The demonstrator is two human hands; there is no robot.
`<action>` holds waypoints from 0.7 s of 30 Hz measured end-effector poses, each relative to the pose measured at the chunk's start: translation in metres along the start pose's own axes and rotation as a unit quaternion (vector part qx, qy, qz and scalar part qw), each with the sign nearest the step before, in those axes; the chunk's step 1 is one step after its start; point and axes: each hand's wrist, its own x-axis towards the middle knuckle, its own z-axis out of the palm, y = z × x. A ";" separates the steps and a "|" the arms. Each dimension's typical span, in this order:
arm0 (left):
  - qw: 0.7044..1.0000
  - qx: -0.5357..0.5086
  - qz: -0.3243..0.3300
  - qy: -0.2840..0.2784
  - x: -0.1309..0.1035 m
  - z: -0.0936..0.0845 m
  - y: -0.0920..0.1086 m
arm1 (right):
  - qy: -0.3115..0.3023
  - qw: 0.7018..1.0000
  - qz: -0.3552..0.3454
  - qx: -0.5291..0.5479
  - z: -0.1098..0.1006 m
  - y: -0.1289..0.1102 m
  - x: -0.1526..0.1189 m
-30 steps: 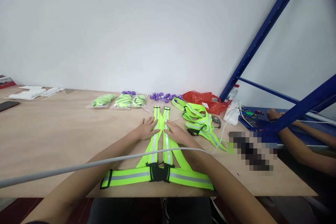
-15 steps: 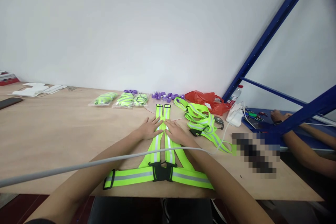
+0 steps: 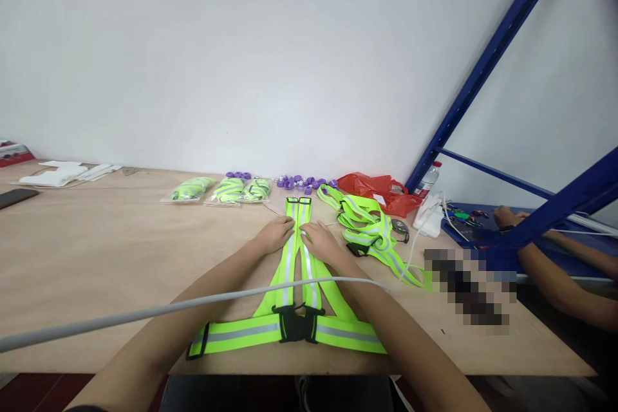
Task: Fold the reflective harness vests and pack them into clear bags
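Observation:
A neon-green reflective vest (image 3: pixel 286 270) made of straps with silver stripes lies spread on the table in front of me. Its black buckle (image 3: pixel 298 324) is at the near end, and two black sliders top the straps at the far end. My left hand (image 3: pixel 276 235) is closed at the left edge of the upper straps, fingers together. Opposite it, my right hand (image 3: pixel 319 241) has its fingers bent and closed on the right strap's edge. The fingertips are partly hidden against the straps.
A grey cable (image 3: pixel 193 304) crosses above my forearms. Behind are bagged vests (image 3: pixel 229 190), purple rolled bands (image 3: pixel 309 181) and a red plastic bag (image 3: pixel 376 190). Another green vest (image 3: pixel 364 219) lies heaped to the right. Beyond the blue frame (image 3: pixel 483 84) a co-worker's arms (image 3: pixel 555 277) show.
Both hands lay flat with fingers spread over the upper straps; now they have drawn outward to the strap edges and their fingers have curled in. The view has tilted slightly.

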 end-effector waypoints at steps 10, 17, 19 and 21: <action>0.996 0.062 -0.058 0.030 0.021 0.002 0.009 | -0.002 0.995 0.093 -0.048 -0.005 0.013 0.044; 0.994 0.059 -0.086 -0.004 0.033 0.003 0.011 | -0.016 0.988 0.147 -0.046 -0.003 0.021 0.054; 0.993 0.061 -0.096 -0.004 0.034 0.003 0.012 | -0.012 0.988 0.147 -0.051 -0.004 0.023 0.056; 0.992 0.064 -0.107 -0.003 0.035 0.003 0.013 | -0.009 0.989 0.139 -0.059 -0.004 0.024 0.057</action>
